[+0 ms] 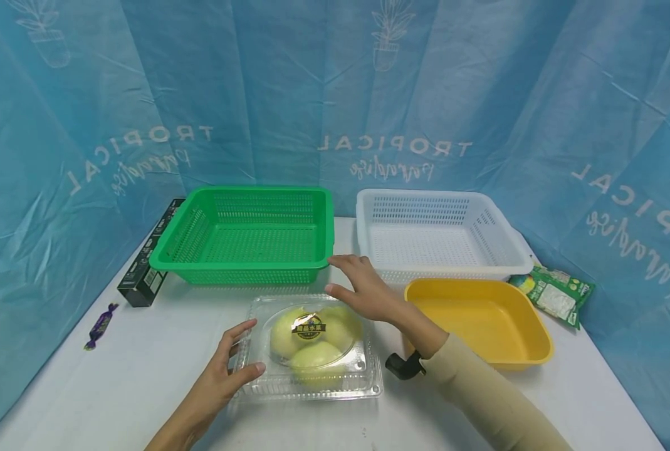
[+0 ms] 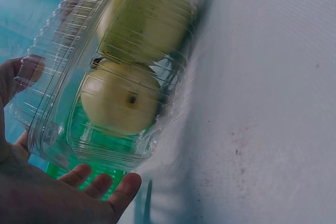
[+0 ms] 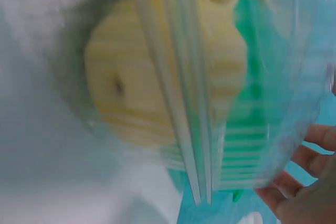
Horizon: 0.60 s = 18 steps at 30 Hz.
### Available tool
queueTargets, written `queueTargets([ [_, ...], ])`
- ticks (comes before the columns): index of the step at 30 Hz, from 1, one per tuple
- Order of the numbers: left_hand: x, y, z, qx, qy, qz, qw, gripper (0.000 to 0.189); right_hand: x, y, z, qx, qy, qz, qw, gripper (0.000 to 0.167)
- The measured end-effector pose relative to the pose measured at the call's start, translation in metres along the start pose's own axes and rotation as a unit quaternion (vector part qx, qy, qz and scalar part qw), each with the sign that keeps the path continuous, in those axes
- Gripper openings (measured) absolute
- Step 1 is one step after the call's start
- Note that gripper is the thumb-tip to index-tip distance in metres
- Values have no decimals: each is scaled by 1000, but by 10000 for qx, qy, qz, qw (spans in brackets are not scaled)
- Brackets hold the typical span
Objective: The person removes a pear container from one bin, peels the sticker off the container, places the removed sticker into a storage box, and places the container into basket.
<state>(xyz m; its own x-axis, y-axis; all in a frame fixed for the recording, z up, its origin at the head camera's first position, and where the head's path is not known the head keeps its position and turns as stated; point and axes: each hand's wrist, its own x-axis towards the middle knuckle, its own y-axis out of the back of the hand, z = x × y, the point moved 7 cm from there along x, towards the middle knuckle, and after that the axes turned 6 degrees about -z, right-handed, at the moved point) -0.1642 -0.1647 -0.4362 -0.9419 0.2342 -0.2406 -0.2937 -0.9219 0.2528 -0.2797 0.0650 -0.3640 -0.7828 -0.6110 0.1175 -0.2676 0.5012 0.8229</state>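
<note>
A clear plastic clamshell box (image 1: 258,388) sits on the white table with pale yellow-green round fruits (image 1: 318,357) inside and a black-and-gold label (image 1: 309,327) on its lid. At the box's left side is my left hand (image 1: 219,379), its thumb over the lid's edge and its fingers spread beside it. In the left wrist view, those fingers (image 2: 123,192) are loosely extended near the box's end. My right hand (image 1: 365,289) reaches over the box's far right corner, fingers stretched toward the green basket. The right wrist view is blurred, with fingertips (image 3: 273,195) close to the plastic.
Behind the box stand a green basket (image 1: 241,275) and a white basket (image 1: 444,274). A yellow basin (image 1: 481,326) lies under the right forearm's far side. A black box (image 1: 143,282) and a purple-wrapped candy (image 1: 101,326) lie left; a green packet (image 1: 557,294) lies right.
</note>
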Motion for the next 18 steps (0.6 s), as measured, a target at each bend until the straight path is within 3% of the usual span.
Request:
queueTargets([
  [18, 1, 1, -3, 52, -68, 37, 10000, 71, -9, -21, -31, -552, 649, -138, 9963, 51],
])
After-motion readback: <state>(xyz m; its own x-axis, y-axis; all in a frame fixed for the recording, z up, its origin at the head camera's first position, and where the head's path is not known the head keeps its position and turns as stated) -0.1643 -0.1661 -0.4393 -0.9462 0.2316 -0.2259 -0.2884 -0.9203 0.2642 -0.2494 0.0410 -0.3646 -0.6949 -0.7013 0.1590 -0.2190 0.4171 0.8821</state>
